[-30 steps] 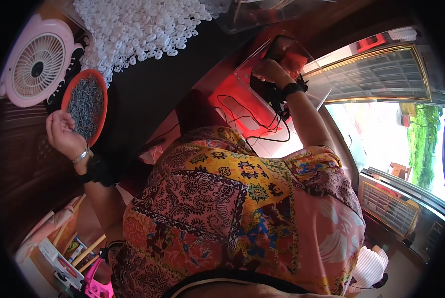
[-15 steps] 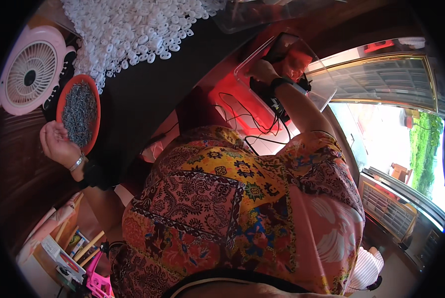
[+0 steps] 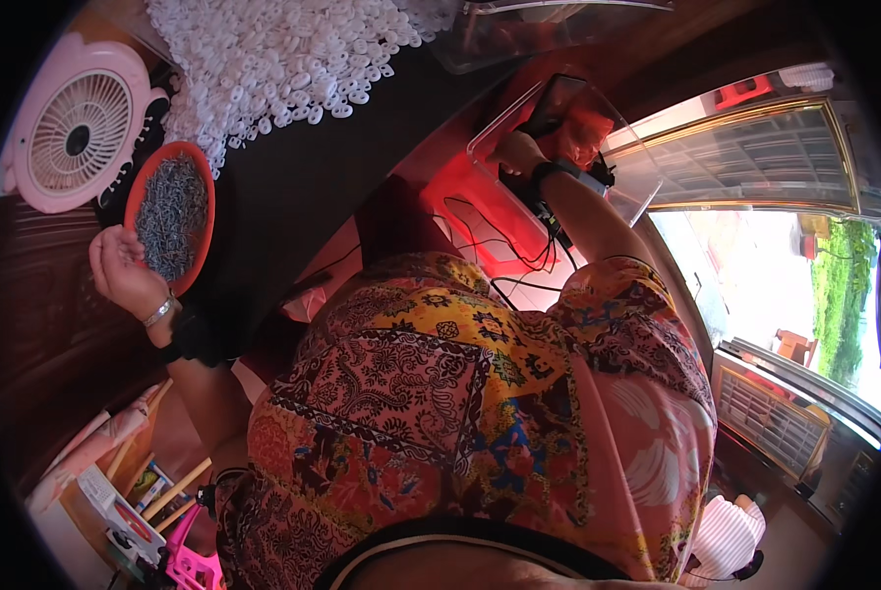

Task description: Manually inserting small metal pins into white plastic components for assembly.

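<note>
My left hand (image 3: 131, 275), with a silver bracelet at the wrist, is beside the near left rim of an orange-red bowl (image 3: 207, 224). Its fingers are curled in, and whatever they hold is hidden. Small grey metal screws (image 3: 170, 216) fill most of the bowl. My right hand (image 3: 519, 153), a black band on its wrist, reaches over a clear plastic bin (image 3: 637, 202) at the right. Its fingers point down into shadow, so I cannot see what they touch. A crumpled reddish bag (image 3: 586, 133) and dark objects lie in the bin close to that hand.
A big heap of white oval plastic pieces (image 3: 283, 64) covers the far part of the dark table (image 3: 303, 177). Left of the bowl stands a pink fan (image 3: 79, 138). Black cables (image 3: 504, 236) hang below the bin. Another person in striped clothing (image 3: 726, 536) is at lower right.
The whole view has shifted slightly, so the bowl and fan sit farther right. My left fingers have curled in more by the bowl's rim. My right hand stays at the bin.
</note>
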